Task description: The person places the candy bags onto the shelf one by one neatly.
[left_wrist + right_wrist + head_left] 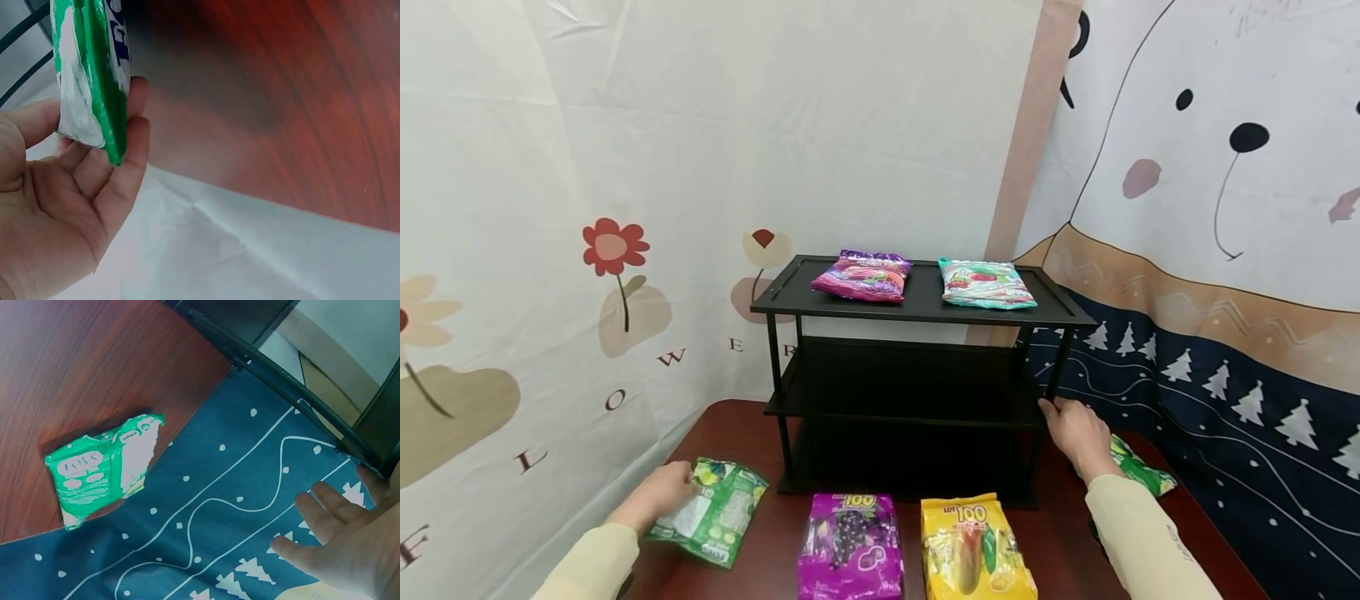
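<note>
My left hand (662,496) pinches the edge of a green candy bag (724,510) at the table's left side. In the left wrist view, the bag's end (112,119) stands between thumb and fingers. At the right, my right hand (1078,435) holds the middle tier's corner of a black three-tier shelf rack (895,379). Its thumb is hidden in the right wrist view, where several fingers spread away from the rack. Another green candy bag (87,472) lies on the table near the right edge, partly behind my right wrist in the head view.
A purple grape candy bag (850,550) and a yellow mango candy bag (973,550) lie before the rack. On its top tier rest a purple-pink bag (865,277) and a teal-white bag (987,285). Printed cloth (880,125) hangs behind the brown table (730,433).
</note>
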Action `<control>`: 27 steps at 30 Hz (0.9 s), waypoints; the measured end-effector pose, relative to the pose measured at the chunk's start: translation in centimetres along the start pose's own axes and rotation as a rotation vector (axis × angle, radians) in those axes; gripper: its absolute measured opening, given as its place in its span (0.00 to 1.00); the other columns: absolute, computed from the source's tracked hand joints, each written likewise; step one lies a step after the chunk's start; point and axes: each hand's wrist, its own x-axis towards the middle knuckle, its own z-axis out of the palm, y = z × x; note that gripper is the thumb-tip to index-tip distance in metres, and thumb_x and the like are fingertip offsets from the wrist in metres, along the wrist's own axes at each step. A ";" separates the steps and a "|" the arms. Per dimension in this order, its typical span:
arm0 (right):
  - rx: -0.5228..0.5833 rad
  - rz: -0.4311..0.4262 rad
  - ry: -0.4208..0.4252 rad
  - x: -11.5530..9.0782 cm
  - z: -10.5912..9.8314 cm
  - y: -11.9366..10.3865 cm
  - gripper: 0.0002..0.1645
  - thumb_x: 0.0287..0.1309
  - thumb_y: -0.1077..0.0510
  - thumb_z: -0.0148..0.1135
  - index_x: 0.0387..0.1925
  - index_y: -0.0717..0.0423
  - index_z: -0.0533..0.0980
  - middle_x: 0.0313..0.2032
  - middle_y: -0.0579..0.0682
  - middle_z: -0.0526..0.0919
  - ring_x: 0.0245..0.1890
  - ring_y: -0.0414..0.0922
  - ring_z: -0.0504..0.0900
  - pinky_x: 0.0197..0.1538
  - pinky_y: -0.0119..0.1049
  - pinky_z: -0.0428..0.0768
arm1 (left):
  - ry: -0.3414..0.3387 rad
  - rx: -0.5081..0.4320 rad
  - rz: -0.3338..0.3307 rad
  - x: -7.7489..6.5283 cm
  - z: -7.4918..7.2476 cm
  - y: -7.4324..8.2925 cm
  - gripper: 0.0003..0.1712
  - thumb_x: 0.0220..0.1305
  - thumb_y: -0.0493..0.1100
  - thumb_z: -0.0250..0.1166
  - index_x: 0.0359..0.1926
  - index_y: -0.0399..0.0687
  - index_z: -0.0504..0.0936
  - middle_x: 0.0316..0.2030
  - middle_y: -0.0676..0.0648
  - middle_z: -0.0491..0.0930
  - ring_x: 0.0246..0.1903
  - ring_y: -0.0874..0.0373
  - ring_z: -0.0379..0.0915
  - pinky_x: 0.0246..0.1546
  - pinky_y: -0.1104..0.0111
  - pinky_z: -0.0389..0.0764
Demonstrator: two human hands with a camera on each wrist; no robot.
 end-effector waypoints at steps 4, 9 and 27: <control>0.006 -0.004 0.003 -0.1 0.0 0.1 0.24 0.76 0.47 0.45 0.28 0.58 0.76 0.22 0.53 0.74 0.33 0.57 0.76 0.42 0.58 0.72 | 0.043 0.028 0.032 0.4 -0.8 0.0 0.18 0.62 0.34 0.62 0.22 0.46 0.61 0.19 0.50 0.58 0.19 0.58 0.54 0.24 0.65 0.60; 0.007 0.003 0.001 -0.1 0.1 0.1 0.24 0.76 0.48 0.46 0.27 0.57 0.75 0.22 0.52 0.73 0.33 0.57 0.76 0.42 0.57 0.72 | 0.096 0.083 0.041 0.8 -2.2 0.3 0.15 0.58 0.35 0.65 0.26 0.45 0.65 0.22 0.49 0.64 0.22 0.55 0.62 0.25 0.62 0.63; 0.017 -0.004 0.017 -0.1 0.1 0.1 0.24 0.75 0.48 0.46 0.23 0.54 0.71 0.20 0.51 0.71 0.30 0.55 0.75 0.40 0.55 0.71 | 0.401 0.386 0.072 1.4 -3.9 0.0 0.09 0.52 0.26 0.59 0.35 0.35 0.72 0.21 0.37 0.77 0.20 0.38 0.74 0.16 0.46 0.71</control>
